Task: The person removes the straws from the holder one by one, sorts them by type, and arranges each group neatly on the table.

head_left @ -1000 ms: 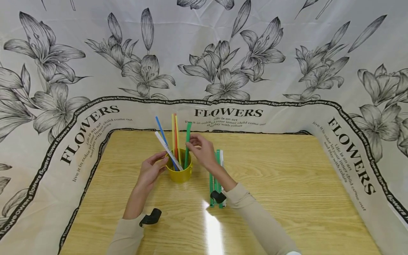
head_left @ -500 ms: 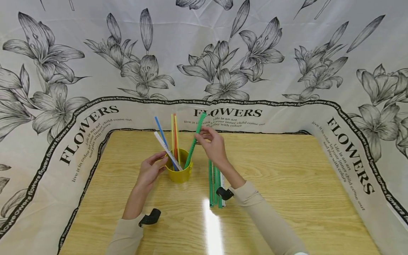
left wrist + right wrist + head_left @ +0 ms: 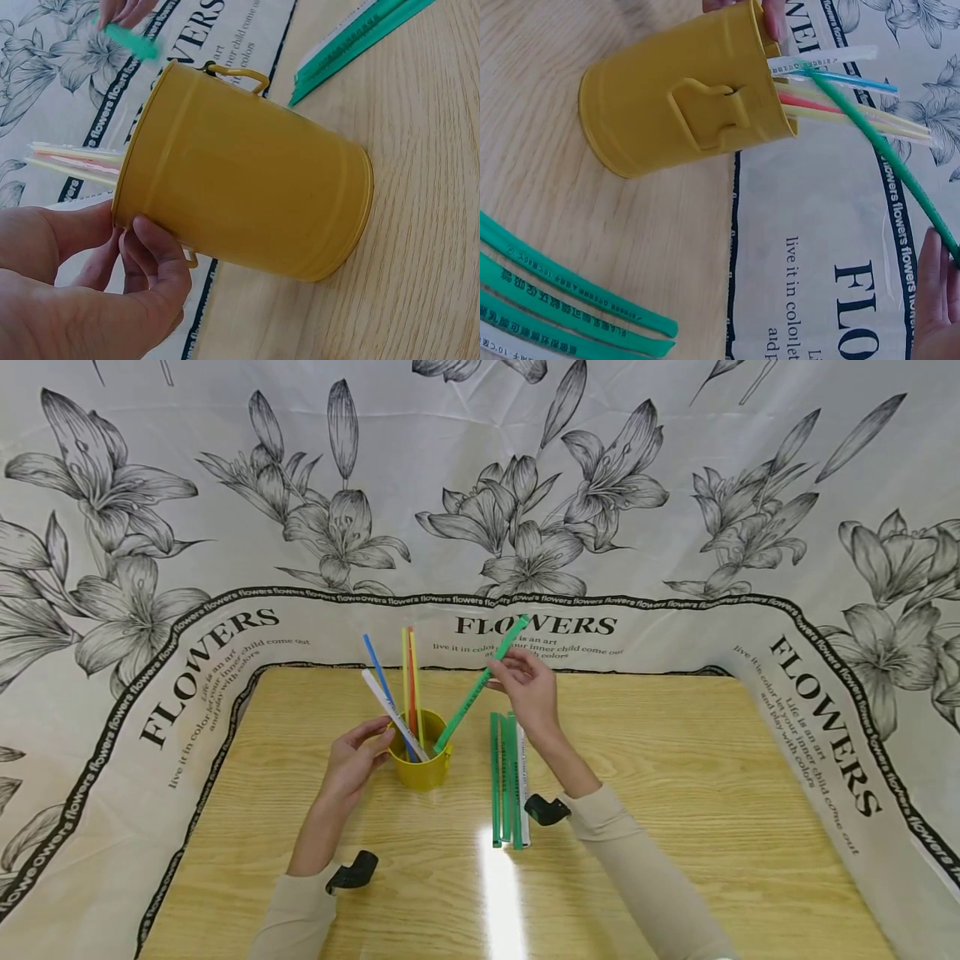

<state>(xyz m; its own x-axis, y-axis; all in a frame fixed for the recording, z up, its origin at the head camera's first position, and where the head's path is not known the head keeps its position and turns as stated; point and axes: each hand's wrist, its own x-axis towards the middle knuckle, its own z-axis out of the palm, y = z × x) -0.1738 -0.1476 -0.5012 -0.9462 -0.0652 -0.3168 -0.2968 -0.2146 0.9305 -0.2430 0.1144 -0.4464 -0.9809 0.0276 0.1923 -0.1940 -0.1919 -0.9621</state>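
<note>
A small yellow metal bucket [image 3: 423, 777] stands upright on the table. My left hand [image 3: 358, 758] pinches its rim from the left, thumb and fingers on the wall. Inside lean a blue straw [image 3: 375, 660], a white-wrapped straw [image 3: 386, 697], a red straw [image 3: 412, 693] and yellow straws [image 3: 889, 120]. With thumb and fingers, my right hand [image 3: 531, 693] pinches a green-wrapped straw [image 3: 471, 697] near its upper part. That straw slants down left, its lower end close to the bucket's mouth; the left wrist view shows this end outside the rim.
Several green-wrapped straws [image 3: 506, 785] and a white-wrapped one [image 3: 523, 793] lie side by side on the wooden table [image 3: 675, 793], right of the bucket. A flower-printed cloth [image 3: 652, 643] lines the back and sides. The bucket has wire handles [image 3: 694, 112] on its sides.
My right hand has moved right and slightly up, drawing the green-wrapped straw from upright in the bucket to a slant toward the right. The left hand keeps its place on the rim.
</note>
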